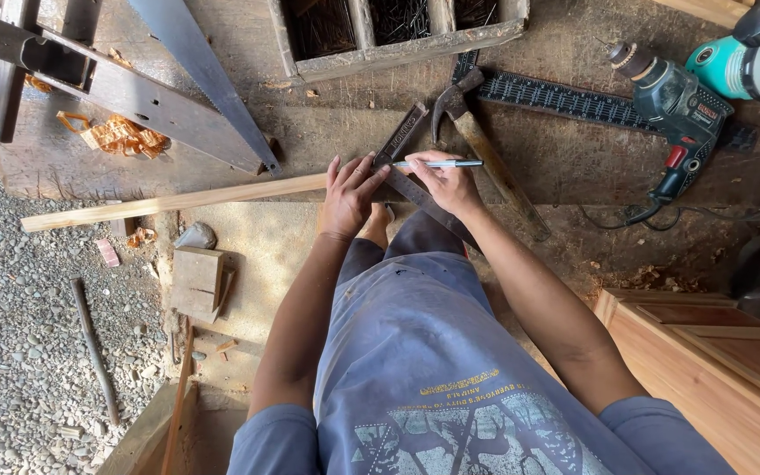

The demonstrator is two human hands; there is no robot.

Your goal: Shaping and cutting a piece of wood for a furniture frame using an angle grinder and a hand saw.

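Both bare arms reach toward twelve o'clock, elbows bent. The left hand [351, 195] lies flat, fingers spread; at its three o'clock, the right hand [447, 182] is curled in a writing grip.

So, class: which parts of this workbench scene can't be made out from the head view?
- Strip: right end hidden under the left hand.
- Square: corner covered by both hands.
- Pen: tip hidden by the right hand.
- Drill: bit too small to tell.
- Box: cut off by the top edge.
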